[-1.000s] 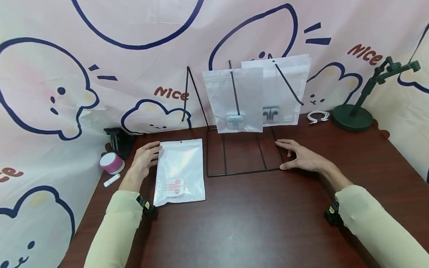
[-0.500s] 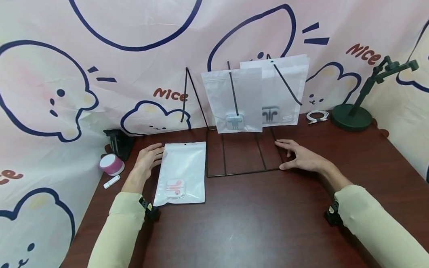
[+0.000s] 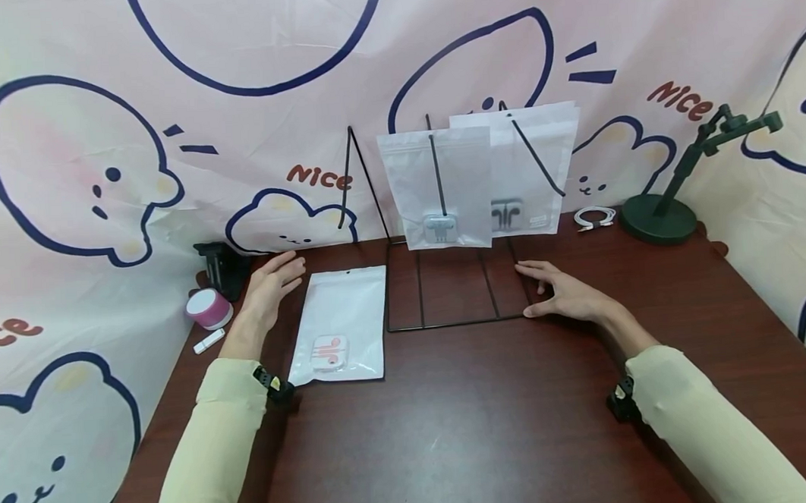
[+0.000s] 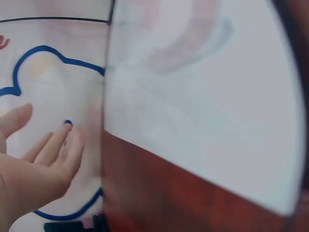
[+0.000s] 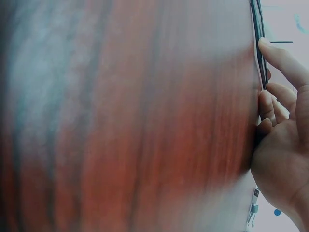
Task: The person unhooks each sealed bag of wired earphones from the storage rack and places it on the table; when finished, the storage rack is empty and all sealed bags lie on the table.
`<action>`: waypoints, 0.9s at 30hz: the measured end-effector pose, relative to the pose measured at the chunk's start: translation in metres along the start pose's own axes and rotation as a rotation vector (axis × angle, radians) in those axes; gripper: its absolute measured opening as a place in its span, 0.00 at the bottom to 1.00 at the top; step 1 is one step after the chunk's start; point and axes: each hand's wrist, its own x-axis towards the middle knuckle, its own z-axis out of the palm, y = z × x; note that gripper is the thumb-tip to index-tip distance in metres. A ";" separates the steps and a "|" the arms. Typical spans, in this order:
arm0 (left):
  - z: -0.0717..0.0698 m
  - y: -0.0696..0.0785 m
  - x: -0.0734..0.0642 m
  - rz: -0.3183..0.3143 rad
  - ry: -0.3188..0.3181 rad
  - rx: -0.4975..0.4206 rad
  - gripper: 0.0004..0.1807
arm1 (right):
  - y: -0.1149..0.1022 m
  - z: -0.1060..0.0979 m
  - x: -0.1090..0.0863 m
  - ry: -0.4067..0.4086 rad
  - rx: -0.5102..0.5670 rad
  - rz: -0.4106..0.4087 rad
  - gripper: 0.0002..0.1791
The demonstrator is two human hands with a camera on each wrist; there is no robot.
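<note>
My left hand (image 3: 273,290) is over the table beside a white zip pouch (image 3: 351,307), its fingers extended past the pouch's upper left corner and holding nothing. Earphones in a case with pink buds (image 3: 329,352) show through the pouch's lower part. The left wrist view has the hand at its left edge, palm visible, apart from the pouch. My right hand (image 3: 566,295) holds the right side of a black wire display rack (image 3: 458,325), index finger on the side rod and thumb at the front corner. In the right wrist view the thumb lies against the black wire.
Two more white pouches, one nearer (image 3: 406,175) and one behind (image 3: 547,137), hang on the rack's hooks; the left hook (image 3: 363,162) is bare. A green stand (image 3: 660,219) and coiled white cable (image 3: 596,218) are right. A pink jar (image 3: 209,309), white stick (image 3: 208,341) and black stand (image 3: 222,270) are left.
The loose pouch's top has shifted slightly right on the table. My left hand has drawn off its edge and moved farther back. The right hand keeps its place at the rack.
</note>
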 end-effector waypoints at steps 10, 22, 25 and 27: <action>0.021 0.043 -0.012 0.220 -0.111 -0.131 0.34 | 0.000 0.002 0.000 -0.001 0.012 -0.002 0.50; 0.079 0.086 -0.011 0.376 -0.219 -0.161 0.29 | 0.000 0.000 -0.002 0.006 0.016 0.011 0.50; 0.088 0.096 -0.009 0.386 -0.232 -0.169 0.29 | 0.000 0.000 -0.001 0.003 0.024 0.000 0.50; 0.095 0.102 -0.008 0.385 -0.229 -0.165 0.29 | 0.001 0.000 0.000 0.003 0.032 0.000 0.50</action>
